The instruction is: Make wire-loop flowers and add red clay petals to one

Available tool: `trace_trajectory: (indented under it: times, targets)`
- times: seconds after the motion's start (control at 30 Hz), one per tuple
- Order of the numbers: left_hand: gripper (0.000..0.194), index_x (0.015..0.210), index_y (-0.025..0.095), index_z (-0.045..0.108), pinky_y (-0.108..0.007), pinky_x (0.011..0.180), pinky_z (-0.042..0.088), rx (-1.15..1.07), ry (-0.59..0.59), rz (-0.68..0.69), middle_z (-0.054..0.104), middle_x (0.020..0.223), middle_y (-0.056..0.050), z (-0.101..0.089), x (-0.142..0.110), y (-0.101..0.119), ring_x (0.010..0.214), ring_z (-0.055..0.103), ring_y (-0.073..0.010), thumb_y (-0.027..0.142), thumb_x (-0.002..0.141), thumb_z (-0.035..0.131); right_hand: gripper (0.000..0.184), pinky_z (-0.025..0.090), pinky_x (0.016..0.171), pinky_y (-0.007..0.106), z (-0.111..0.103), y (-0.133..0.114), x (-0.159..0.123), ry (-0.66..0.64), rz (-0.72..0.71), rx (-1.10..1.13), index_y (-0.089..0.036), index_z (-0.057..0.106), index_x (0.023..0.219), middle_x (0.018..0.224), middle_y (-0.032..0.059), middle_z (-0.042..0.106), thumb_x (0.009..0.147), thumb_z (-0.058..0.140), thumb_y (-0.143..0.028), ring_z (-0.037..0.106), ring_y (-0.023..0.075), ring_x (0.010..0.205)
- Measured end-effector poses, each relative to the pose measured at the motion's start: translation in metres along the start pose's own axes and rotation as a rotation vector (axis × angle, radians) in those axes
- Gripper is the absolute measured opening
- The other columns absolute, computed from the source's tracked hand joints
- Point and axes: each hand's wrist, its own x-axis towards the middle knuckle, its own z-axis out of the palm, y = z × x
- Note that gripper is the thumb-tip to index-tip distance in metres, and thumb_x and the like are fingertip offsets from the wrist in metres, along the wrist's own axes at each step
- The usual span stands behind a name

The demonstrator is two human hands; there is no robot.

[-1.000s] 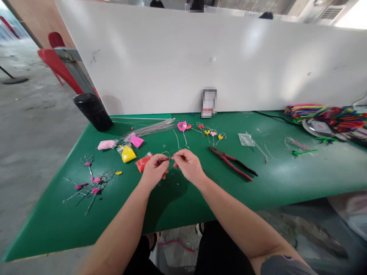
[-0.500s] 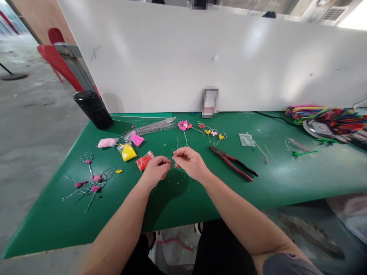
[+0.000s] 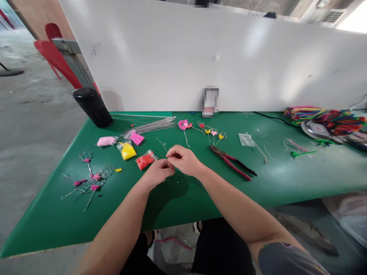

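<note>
Over the middle of the green table (image 3: 120,221), my left hand (image 3: 158,173) and my right hand (image 3: 184,160) meet with their fingertips pinched together. Between them is a thin wire (image 3: 162,144), one end of which sticks up and to the left past the fingers; the rest is hidden. A bag of red clay-like material (image 3: 145,159) lies just left of my left hand. Pliers with red and black handles (image 3: 233,163) rest to the right of my right hand. Beyond my hands lies a pink flower (image 3: 182,125) on a twisted wire stem.
Small wire pieces with yellow hearts (image 3: 222,136) lie behind the pliers. Bags of yellow (image 3: 127,151) and pink (image 3: 106,141) material sit left, before a bundle of wires (image 3: 151,126). Wire racket shapes (image 3: 96,183) lie farther left. A black cylinder (image 3: 93,109) stands by the white panel (image 3: 160,65).
My hands have come closer together, the right one shifting slightly left so that its fingers overlap the left fingertips. The wire end now points up and left.
</note>
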Motion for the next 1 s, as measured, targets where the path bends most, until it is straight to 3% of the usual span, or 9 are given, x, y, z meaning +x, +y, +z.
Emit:
trace_trajectory:
  times: [0.17, 0.33, 0.53, 0.6, 0.73, 0.87, 1.0]
  targets:
    - [0.012, 0.057, 0.017, 0.043, -0.016, 0.033, 0.018, 0.014, -0.08, -0.056, 0.037, 0.047, 0.008, -0.002, 0.0, 0.0, 0.035, 0.029, -0.0017, 0.019, 0.057, 0.055, 0.007, 0.042, 0.049, 0.023, -0.001, -0.002, 0.006, -0.165, 0.173, 0.109, -0.019, 0.051, 0.067, 0.061, -0.0056, 0.049, 0.064, 0.05, -0.013, 0.051, 0.0079, 0.051]
    - [0.015, 0.059, 0.018, 0.041, -0.014, 0.032, 0.015, -0.077, -0.095, -0.104, 0.034, 0.044, 0.009, -0.001, 0.0, 0.0, 0.033, 0.027, -0.0012, 0.018, 0.058, 0.055, 0.008, 0.043, 0.051, 0.022, -0.003, -0.005, 0.012, -0.186, 0.187, 0.155, -0.018, 0.052, 0.067, 0.06, -0.0061, 0.051, 0.063, 0.053, -0.012, 0.051, 0.0072, 0.051]
    - [0.022, 0.058, 0.018, 0.04, -0.014, 0.033, 0.013, -0.171, -0.089, -0.071, 0.031, 0.041, 0.01, 0.001, -0.001, 0.0, 0.033, 0.024, -0.0003, 0.021, 0.059, 0.062, 0.008, 0.041, 0.049, 0.021, -0.001, -0.006, 0.014, -0.195, 0.187, 0.184, -0.02, 0.051, 0.068, 0.056, -0.0072, 0.05, 0.064, 0.053, -0.014, 0.05, 0.007, 0.048]
    - [0.023, 0.058, 0.017, 0.042, -0.014, 0.033, 0.014, -0.209, -0.065, -0.053, 0.032, 0.041, 0.01, 0.001, 0.0, 0.0, 0.033, 0.024, -0.0006, 0.023, 0.059, 0.064, 0.007, 0.041, 0.049, 0.022, -0.003, -0.002, 0.013, -0.165, 0.187, 0.205, -0.02, 0.052, 0.071, 0.056, -0.0071, 0.05, 0.066, 0.055, -0.019, 0.049, 0.0074, 0.05]
    - [0.014, 0.065, 0.018, 0.05, -0.017, 0.035, 0.027, -0.391, 0.118, 0.059, 0.041, 0.047, 0.006, 0.001, 0.006, -0.002, 0.037, 0.036, -0.0048, 0.029, 0.067, 0.057, 0.012, 0.037, 0.048, 0.021, -0.003, 0.012, 0.005, 0.068, 0.266, 0.199, -0.02, 0.05, 0.07, 0.056, -0.007, 0.047, 0.07, 0.053, -0.032, 0.044, 0.007, 0.048]
    - [0.015, 0.076, 0.019, 0.057, -0.022, 0.054, 0.045, -0.541, 0.308, 0.203, 0.058, 0.078, -0.002, 0.005, 0.014, -0.008, 0.066, 0.055, -0.0111, 0.032, 0.073, 0.05, 0.009, 0.041, 0.058, 0.024, 0.01, 0.024, -0.008, 0.085, 0.257, 0.111, -0.02, 0.054, 0.069, 0.064, -0.0037, 0.055, 0.068, 0.053, -0.029, 0.05, 0.0097, 0.059]
    - [0.02, 0.084, 0.018, 0.058, -0.028, 0.07, 0.048, -0.508, 0.279, 0.205, 0.059, 0.1, -0.007, 0.011, 0.017, -0.012, 0.087, 0.056, -0.0167, 0.033, 0.074, 0.049, 0.009, 0.043, 0.065, 0.026, 0.025, 0.026, -0.011, 0.212, 0.145, 0.066, -0.021, 0.053, 0.066, 0.068, -0.0023, 0.055, 0.069, 0.052, -0.029, 0.052, 0.0118, 0.067]
